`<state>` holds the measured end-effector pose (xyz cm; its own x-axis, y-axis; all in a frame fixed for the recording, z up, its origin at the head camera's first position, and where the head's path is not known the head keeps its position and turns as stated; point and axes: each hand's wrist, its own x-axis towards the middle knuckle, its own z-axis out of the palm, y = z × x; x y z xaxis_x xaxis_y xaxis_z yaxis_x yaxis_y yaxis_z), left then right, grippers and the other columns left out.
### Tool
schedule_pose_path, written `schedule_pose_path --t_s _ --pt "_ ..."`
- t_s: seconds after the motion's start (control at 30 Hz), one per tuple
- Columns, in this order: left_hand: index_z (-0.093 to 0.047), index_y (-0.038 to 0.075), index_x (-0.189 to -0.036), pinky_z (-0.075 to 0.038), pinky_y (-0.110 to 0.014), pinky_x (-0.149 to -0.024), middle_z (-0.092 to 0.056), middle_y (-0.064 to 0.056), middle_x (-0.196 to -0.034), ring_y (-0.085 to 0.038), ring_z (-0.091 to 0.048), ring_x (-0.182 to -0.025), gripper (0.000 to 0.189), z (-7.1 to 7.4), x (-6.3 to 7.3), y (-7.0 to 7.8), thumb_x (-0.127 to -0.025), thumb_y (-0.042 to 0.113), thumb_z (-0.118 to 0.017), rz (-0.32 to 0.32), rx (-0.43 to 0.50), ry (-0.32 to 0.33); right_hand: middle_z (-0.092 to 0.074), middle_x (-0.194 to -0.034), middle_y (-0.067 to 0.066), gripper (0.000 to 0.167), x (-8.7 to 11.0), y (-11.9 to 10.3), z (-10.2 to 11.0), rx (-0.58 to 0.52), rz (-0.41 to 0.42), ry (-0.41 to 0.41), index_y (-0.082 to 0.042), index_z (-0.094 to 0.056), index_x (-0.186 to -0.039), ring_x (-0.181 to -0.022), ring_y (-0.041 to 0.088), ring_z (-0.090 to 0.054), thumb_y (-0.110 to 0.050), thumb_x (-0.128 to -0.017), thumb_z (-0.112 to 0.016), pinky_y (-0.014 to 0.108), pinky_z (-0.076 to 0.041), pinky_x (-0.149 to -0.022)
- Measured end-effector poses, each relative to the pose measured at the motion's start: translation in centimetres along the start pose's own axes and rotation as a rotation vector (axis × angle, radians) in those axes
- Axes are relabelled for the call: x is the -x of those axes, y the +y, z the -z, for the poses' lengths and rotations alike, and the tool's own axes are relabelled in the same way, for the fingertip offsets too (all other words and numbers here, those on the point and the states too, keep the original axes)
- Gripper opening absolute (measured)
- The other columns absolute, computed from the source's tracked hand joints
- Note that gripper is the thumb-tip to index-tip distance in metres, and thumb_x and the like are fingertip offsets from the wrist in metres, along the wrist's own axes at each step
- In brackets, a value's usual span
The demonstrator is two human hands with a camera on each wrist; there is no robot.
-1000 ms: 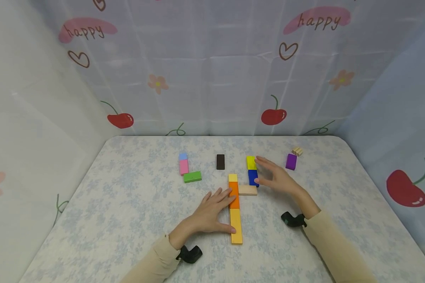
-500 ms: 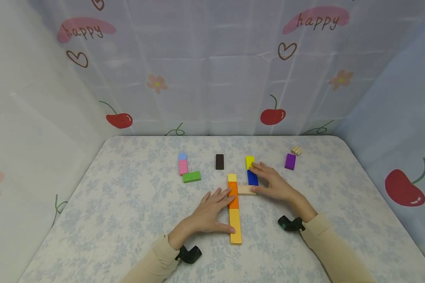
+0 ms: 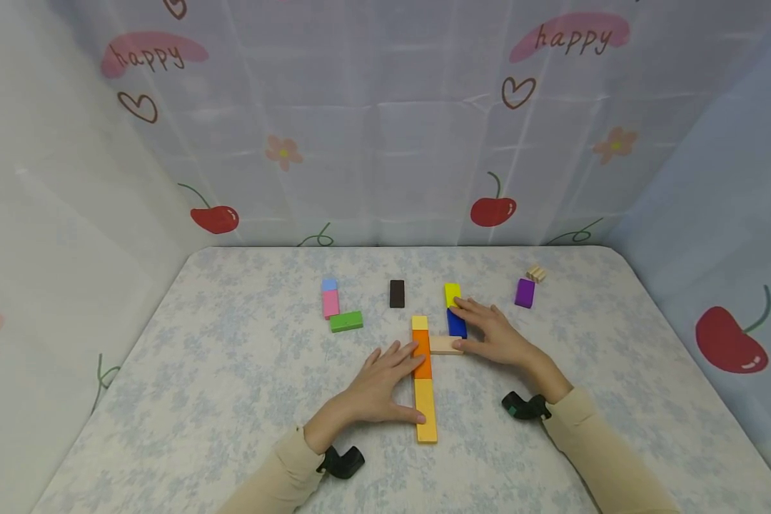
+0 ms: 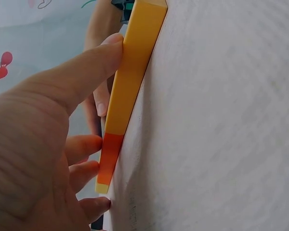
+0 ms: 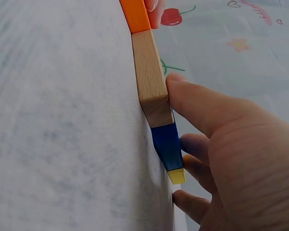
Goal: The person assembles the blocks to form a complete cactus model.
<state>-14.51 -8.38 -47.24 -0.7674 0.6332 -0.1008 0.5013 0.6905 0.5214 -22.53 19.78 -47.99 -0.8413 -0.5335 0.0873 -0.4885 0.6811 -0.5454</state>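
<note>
A straight line of blocks lies flat on the table: a pale yellow block (image 3: 420, 323), an orange block (image 3: 423, 371) and a longer amber block (image 3: 427, 432). My left hand (image 3: 374, 391) rests spread on it, fingertips on the orange block and thumb on the amber one. From the orange block's right side a plain wooden block (image 3: 440, 345) juts out, with a blue block (image 3: 455, 326) and a bright yellow block (image 3: 451, 293) running away from its far end. My right hand (image 3: 497, 339) touches this part, thumb (image 5: 178, 89) at the wooden block, fingers along the blue and yellow ones.
Pink (image 3: 330, 304), light blue (image 3: 330, 284) and green (image 3: 346, 322) blocks lie together at the left. A dark brown block (image 3: 397, 293) is at the back middle. At the back right, a purple block (image 3: 525, 293) lies beside several small wooden pieces (image 3: 536, 274).
My right hand has moved a little left and toward me, its thumb going from the blue block onto the wooden block. The left hand keeps its place on the line of blocks.
</note>
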Motion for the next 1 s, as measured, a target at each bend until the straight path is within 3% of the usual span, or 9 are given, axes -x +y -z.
schedule_pose_path --t_s 0.23,0.37,0.53,0.67,0.77,0.87,1.0 --pt "-0.036 0.021 -0.153 -0.010 -0.058 -0.120 -0.016 0.003 -0.165 -0.026 -0.011 -0.153 0.095 0.2 -0.2 0.2 -0.076 0.063 -0.073 0.010 0.003 -0.005 -0.031 -0.158 0.017 0.067 0.1 -0.1 0.1 0.002 -0.011 -0.014 -0.009 -0.046 -0.147 -0.146 0.043 -0.023 -0.038 -0.091 -0.068 0.074 -0.008 -0.111" --pt "-0.041 0.018 -0.150 -0.018 -0.060 -0.118 -0.022 -0.001 -0.163 -0.027 -0.018 -0.151 0.090 0.9 -0.4 0.3 -0.078 0.061 -0.073 0.011 0.017 0.039 -0.031 -0.158 0.017 0.067 0.1 -0.2 0.2 -0.004 -0.012 -0.016 -0.009 -0.046 -0.147 -0.146 0.044 -0.023 -0.039 -0.090 -0.068 0.074 -0.007 -0.111" --pt "-0.045 0.012 -0.148 -0.031 -0.059 -0.113 -0.029 -0.009 -0.160 -0.032 -0.031 -0.146 0.080 2.8 -1.7 -0.8 -0.082 0.045 -0.076 0.041 0.108 0.212 -0.032 -0.158 0.017 0.068 0.0 -0.1 0.1 -0.007 -0.008 -0.014 -0.008 -0.046 -0.146 -0.146 0.044 -0.022 -0.039 -0.090 -0.069 0.074 -0.006 -0.111" --pt "-0.046 0.007 -0.146 -0.039 -0.055 -0.109 -0.038 -0.015 -0.154 -0.034 -0.042 -0.138 0.074 5.0 -3.6 -2.8 -0.083 0.030 -0.078 0.069 0.202 0.378 -0.031 -0.158 0.017 0.069 0.0 0.1 0.0 -0.012 -0.009 -0.016 -0.008 -0.046 -0.147 -0.147 0.043 -0.022 -0.040 -0.090 -0.069 0.073 -0.006 -0.112" --pt "-0.048 0.006 -0.144 -0.044 -0.051 -0.105 -0.043 -0.015 -0.150 -0.034 -0.050 -0.130 0.070 6.5 -5.2 -4.4 -0.083 0.023 -0.079 0.093 0.244 0.446 -0.031 -0.158 0.017 0.070 0.0 0.1 0.0 -0.010 -0.009 -0.016 -0.008 -0.046 -0.147 -0.147 0.043 -0.022 -0.040 -0.089 -0.069 0.073 -0.006 -0.112" --pt "-0.047 0.007 -0.145 -0.048 -0.049 -0.100 -0.044 -0.015 -0.149 -0.034 -0.053 -0.125 0.072 7.5 -6.6 -5.7 -0.082 0.020 -0.080 0.130 0.298 0.443 -0.031 -0.158 0.016 0.070 0.1 0.2 0.0 -0.010 -0.010 -0.017 -0.009 -0.045 -0.147 -0.147 0.043 -0.022 -0.040 -0.089 -0.070 0.073 -0.006 -0.112" --pt "-0.041 0.012 -0.149 -0.052 -0.047 -0.096 -0.038 -0.011 -0.154 -0.032 -0.052 -0.126 0.078 8.1 -7.9 -6.8 -0.082 0.019 -0.080 0.204 0.412 0.365 -0.031 -0.159 0.015 0.070 0.0 0.2 0.1 -0.011 -0.014 -0.023 -0.010 -0.045 -0.147 -0.147 0.042 -0.022 -0.040 -0.089 -0.070 0.072 -0.006 -0.113"
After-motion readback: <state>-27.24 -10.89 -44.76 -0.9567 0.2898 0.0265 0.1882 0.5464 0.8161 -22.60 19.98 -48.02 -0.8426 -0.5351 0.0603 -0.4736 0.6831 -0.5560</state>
